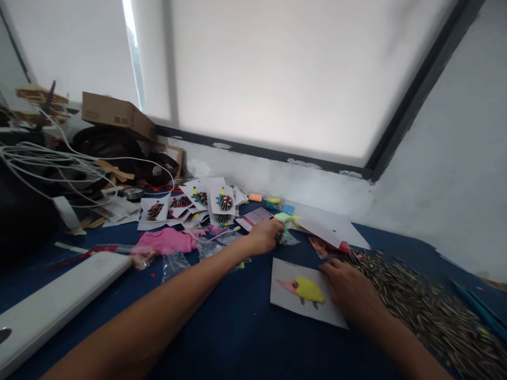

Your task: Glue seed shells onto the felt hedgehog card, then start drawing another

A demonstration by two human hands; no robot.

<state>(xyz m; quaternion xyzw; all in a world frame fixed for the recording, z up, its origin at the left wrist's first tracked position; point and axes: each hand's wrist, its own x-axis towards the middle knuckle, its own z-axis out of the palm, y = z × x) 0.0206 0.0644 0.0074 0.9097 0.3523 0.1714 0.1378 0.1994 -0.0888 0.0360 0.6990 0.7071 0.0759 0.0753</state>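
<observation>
A white card [287,299] lies on the blue table, bearing a yellow clay hedgehog [310,290] with a pink pointed snout and dark feet. My right hand [348,287] is at the card's right edge, its thumb and fingers closed on the upper corner. Farther off, my left hand [263,236] reaches in beside a phone [256,217], fingers curled. What those fingers hold, if anything, is hidden. Just past them are a light green clay piece [282,217] and a clear plastic wrapper [289,239].
Striped sunflower seeds [431,301] are heaped at right. Finished hedgehog cards [222,198] pile up at the back, near pink clay [168,240]. A long white device [63,301] lies at left below coiled white cable [51,158]. White paper [336,227] lies by the wall.
</observation>
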